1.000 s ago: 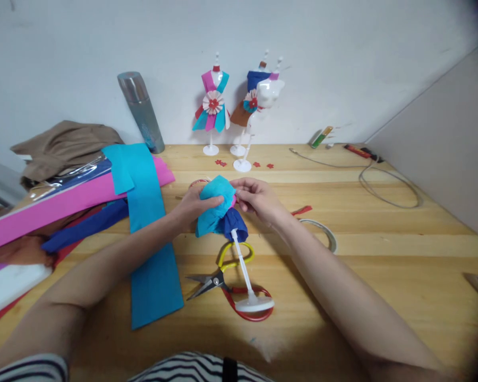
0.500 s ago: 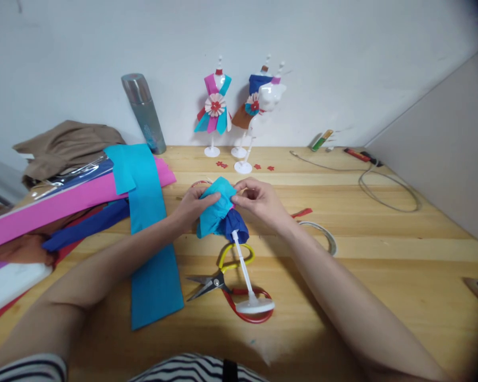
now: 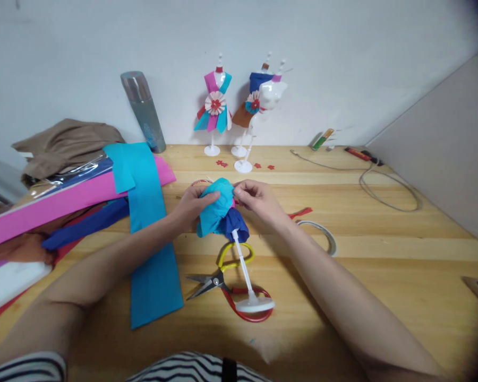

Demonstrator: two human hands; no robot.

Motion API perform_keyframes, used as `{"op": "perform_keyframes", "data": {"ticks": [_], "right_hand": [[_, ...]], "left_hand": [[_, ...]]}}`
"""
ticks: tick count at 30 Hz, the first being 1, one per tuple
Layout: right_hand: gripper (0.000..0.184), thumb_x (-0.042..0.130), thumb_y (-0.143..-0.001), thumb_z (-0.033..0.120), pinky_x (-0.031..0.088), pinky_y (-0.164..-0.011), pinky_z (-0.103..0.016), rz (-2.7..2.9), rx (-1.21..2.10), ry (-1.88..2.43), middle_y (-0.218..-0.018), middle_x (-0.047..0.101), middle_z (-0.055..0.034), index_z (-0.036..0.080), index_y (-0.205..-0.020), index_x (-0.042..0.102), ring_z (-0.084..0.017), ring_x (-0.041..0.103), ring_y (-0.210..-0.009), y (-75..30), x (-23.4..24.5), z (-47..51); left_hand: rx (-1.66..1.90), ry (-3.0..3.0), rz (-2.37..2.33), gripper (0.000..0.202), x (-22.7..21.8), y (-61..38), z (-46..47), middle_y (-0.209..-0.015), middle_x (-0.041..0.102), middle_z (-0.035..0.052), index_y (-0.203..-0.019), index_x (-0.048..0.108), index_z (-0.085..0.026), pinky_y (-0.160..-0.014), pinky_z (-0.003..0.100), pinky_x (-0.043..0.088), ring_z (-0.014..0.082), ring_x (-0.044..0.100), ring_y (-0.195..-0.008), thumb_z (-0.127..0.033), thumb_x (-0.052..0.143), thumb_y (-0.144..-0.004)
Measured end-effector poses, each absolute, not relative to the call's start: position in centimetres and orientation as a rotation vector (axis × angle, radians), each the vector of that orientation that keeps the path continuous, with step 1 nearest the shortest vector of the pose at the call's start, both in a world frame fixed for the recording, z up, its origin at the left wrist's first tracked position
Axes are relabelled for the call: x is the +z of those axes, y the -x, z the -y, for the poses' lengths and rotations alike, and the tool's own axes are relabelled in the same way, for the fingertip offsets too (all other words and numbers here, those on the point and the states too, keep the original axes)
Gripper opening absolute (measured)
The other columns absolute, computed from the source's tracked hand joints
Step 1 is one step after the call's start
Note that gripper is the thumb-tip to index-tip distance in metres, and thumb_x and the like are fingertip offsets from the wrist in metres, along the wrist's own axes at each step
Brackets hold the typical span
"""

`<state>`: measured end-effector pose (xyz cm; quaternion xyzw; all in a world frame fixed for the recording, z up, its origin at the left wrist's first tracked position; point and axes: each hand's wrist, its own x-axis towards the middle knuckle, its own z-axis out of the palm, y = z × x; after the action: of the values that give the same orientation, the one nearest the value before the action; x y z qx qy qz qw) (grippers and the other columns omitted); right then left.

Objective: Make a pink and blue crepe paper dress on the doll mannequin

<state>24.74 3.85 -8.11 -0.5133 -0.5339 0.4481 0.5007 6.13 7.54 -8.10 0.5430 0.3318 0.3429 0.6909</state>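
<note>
A: Where were the hands?
B: Both on one piece of turquoise paper (image 3: 216,206), just beyond the scissors (image 3: 216,281). Left hand (image 3: 191,206) had it clamped, thumb on top, other fingers mostly hidden. Right hand (image 3: 258,200) had thumb and fingertip pinched together on its edge.
A: Paper was next to what?
B: One white stand (image 3: 242,260), tilted, foot over the scissors' red handle (couldn't tell if they touched). One dark blue piece (image 3: 236,224) was wrapped round its upper end, with a bit of pink showing above.
A: Scissors count?
B: One pair, blades apart, one yellow handle, one red.
A: Left of the scissors?
B: One long turquoise strip (image 3: 155,276) just beside. Past that, one pink strip (image 3: 63,212) in a pile. One flask (image 3: 143,111) stood well beyond, to the left.
A: Straight beyond?
B: Three small dress forms (image 3: 216,103), all upright. Two wore one rosette each; the third was mostly bare white. Four red cutouts (image 3: 257,165) lay near their bases, two close together.
A: Right of the scissors?
B: One pale ring (image 3: 329,236), partly hidden by the forearm. One cable (image 3: 386,200) farther off.
</note>
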Motion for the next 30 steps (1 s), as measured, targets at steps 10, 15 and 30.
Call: {"op": "perform_keyframes", "data": {"ticks": [10, 15, 30], "right_hand": [[0.019, 0.074, -0.065, 0.033, 0.046, -0.078, -0.033, 1.384, 1.067, 1.128, -0.084, 0.066, -0.0043, 0.02, -0.06, 0.06, -0.018, 0.059, -0.082, -25.4, -7.7, -4.0], [0.023, 0.071, -0.069, 0.037, 0.042, -0.068, -0.031, 1.387, 1.036, 1.222, -0.072, 0.061, -0.0015, 0.021, -0.062, 0.056, -0.015, 0.053, -0.068, -25.1, -8.4, -4.1], [0.022, 0.071, -0.072, 0.036, 0.045, -0.083, -0.036, 1.478, 0.935, 1.195, -0.093, 0.066, -0.007, 0.019, -0.062, 0.06, -0.021, 0.061, -0.089, -25.4, -8.2, -4.0]], "left_hand": [[0.788, -1.215, -0.755, 0.043, -8.2, -6.2, -7.6, -0.074, 0.07, 0.0065, -0.074, 0.071, -0.014, -0.061, 0.029, 0.052, 0.0164, 0.063, -0.065, -0.053, 0.084, -0.062], [0.777, -1.217, -0.748, 0.044, -8.2, -6.2, -7.6, -0.066, 0.065, 0.0032, -0.068, 0.068, -0.015, -0.057, 0.027, 0.049, 0.0131, 0.058, -0.059, -0.056, 0.084, -0.062], [0.789, -1.187, -0.728, 0.049, -8.3, -6.1, -7.7, -0.062, 0.064, 0.0024, -0.067, 0.066, -0.012, -0.056, 0.024, 0.049, 0.0116, 0.057, -0.057, -0.056, 0.087, -0.06]]}}
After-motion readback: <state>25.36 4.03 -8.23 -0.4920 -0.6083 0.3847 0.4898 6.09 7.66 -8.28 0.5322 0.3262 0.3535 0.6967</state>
